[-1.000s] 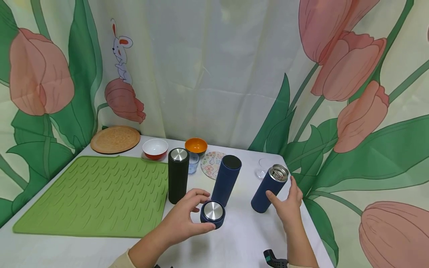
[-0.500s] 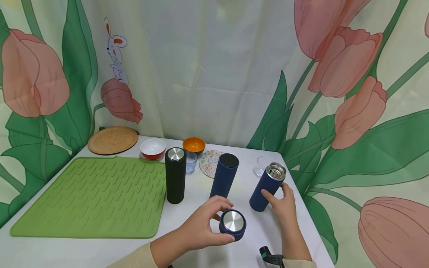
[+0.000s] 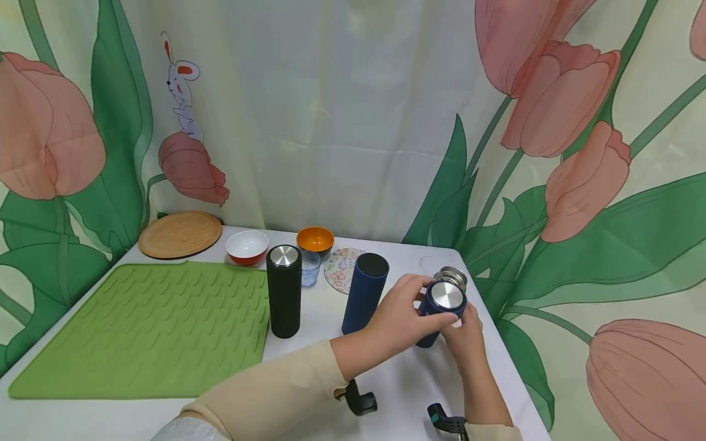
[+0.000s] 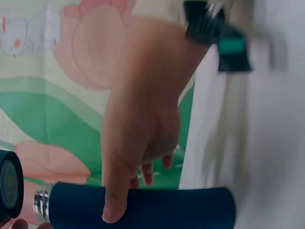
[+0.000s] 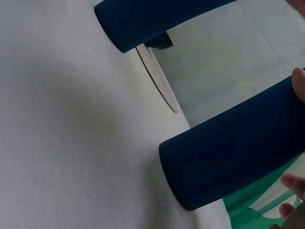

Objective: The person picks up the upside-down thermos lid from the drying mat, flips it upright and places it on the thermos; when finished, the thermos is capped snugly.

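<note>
My left hand (image 3: 399,315) pinches the navy lid (image 3: 448,297) with the steel top, thumb on the near side and fingers on the far side. In the head view the lid overlaps the upper part of the uncapped navy thermos (image 3: 427,340). Bare steel threads at the thermos's neck (image 4: 42,204) show in the left wrist view, with a small gap between them and the lid (image 4: 9,186). My right hand (image 3: 467,344) grips the thermos body (image 4: 167,208), its thumb across the near side. The base of this thermos (image 5: 228,148) appears close over the white cloth in the right wrist view.
A capped navy thermos (image 3: 364,294) and a black one (image 3: 284,294) stand to the left. Behind them are a glass (image 3: 311,268), a patterned disc (image 3: 341,269), an orange bowl (image 3: 315,239) and a red-and-white bowl (image 3: 247,247). A green mat (image 3: 149,331) covers the left side.
My left hand has carried the lid rightward and up from the table's front middle to the uncapped thermos. My right hand has closed around that thermos.
</note>
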`<control>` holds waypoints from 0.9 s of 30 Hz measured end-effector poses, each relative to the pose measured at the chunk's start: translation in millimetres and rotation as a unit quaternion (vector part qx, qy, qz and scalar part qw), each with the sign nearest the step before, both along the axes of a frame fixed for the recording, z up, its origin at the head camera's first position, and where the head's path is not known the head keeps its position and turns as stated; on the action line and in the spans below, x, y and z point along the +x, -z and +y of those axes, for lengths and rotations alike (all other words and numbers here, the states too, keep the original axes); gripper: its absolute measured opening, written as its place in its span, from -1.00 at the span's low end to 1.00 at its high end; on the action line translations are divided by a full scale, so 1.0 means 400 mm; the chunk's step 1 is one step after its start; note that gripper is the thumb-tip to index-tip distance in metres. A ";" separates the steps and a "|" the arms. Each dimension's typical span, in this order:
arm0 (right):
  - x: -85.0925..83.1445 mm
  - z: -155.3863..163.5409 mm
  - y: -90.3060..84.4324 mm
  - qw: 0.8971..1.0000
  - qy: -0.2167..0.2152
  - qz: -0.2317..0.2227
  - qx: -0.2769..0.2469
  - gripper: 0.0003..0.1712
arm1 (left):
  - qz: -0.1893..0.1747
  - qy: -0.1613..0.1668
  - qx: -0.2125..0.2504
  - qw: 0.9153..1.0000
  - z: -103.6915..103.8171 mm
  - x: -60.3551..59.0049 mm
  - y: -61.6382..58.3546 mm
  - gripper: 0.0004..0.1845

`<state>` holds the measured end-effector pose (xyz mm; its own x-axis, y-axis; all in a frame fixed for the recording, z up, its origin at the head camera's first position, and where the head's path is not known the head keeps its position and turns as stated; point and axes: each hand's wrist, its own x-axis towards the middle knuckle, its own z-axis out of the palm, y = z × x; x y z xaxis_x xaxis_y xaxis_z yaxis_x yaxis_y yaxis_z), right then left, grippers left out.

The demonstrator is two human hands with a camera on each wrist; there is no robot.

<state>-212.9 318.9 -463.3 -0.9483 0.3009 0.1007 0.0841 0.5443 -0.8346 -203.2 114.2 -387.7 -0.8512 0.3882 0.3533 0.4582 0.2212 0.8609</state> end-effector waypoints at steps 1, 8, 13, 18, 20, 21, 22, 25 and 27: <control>0.002 -0.003 -0.001 1.000 -0.002 -0.003 0.002 -0.18 | 0.007 -0.016 -0.001 1.000 0.016 -0.014 -0.006 -0.31; 0.014 -0.010 -0.002 1.000 -0.011 -0.019 0.005 -0.14 | -0.003 -0.066 -0.019 0.998 0.096 -0.101 -0.025 -0.24; 0.016 -0.008 0.004 1.000 -0.008 -0.020 0.004 -0.08 | -0.032 -0.060 -0.037 0.997 0.122 -0.126 -0.015 -0.21; 0.009 -0.005 0.004 1.000 -0.008 -0.013 0.004 -0.08 | -0.047 -0.047 -0.015 0.998 0.127 -0.135 0.003 -0.25; 0.007 -0.003 0.004 1.000 -0.008 -0.011 0.002 -0.10 | -0.043 -0.041 -0.007 0.998 0.127 -0.139 0.008 -0.27; 0.006 -0.003 0.003 1.000 -0.008 -0.009 0.001 -0.10 | -0.041 -0.038 -0.006 0.998 0.127 -0.140 0.010 -0.27; 0.005 -0.002 0.003 1.000 -0.007 -0.009 -0.001 -0.10 | -0.039 -0.035 -0.004 0.999 0.127 -0.142 0.011 -0.28; 0.006 -0.002 0.003 1.000 -0.009 -0.009 -0.003 -0.11 | -0.042 -0.026 -0.006 0.999 0.124 -0.150 0.015 -0.31; 0.006 -0.003 0.003 1.000 -0.011 -0.012 -0.005 -0.11 | -0.047 -0.018 -0.013 0.999 0.121 -0.156 0.017 -0.32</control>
<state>-210.5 317.8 -464.7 -0.9567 0.2811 0.0753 0.0921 0.5379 -0.8380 -265.4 162.6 -394.6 -0.8933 0.3650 0.2621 0.3677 0.2583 0.8934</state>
